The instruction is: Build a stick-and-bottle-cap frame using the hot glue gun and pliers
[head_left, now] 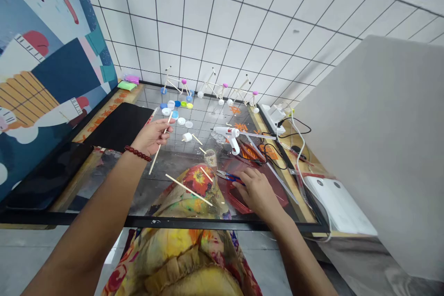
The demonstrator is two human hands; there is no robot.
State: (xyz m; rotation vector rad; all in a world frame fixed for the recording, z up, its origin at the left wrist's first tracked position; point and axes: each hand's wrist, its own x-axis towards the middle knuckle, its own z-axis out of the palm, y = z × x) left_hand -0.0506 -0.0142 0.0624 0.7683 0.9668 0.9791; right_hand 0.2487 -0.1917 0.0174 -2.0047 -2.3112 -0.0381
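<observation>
My left hand (154, 135) is closed around a thin wooden stick (155, 159), which slants down toward the table's front edge. My right hand (255, 190) is low over the right side of the table, its fingers curled on the handles of blue-and-red pliers (227, 175) whose jaws point left. Another long stick (189, 189) and a short stick piece (206, 174) lie between the hands. Beyond them are a small clear cup (210, 158), a white cylindrical piece (187, 137) and a white hot glue gun (229, 135).
Coloured bottle caps (177, 103) lie toward the back. Several stick figures with caps and pink pieces (222, 90) stand along the tiled wall. A black tablet-like slab (48, 175) is at the left. Cables (298, 148), a power strip (275, 118) and a white box (340, 203) line the right.
</observation>
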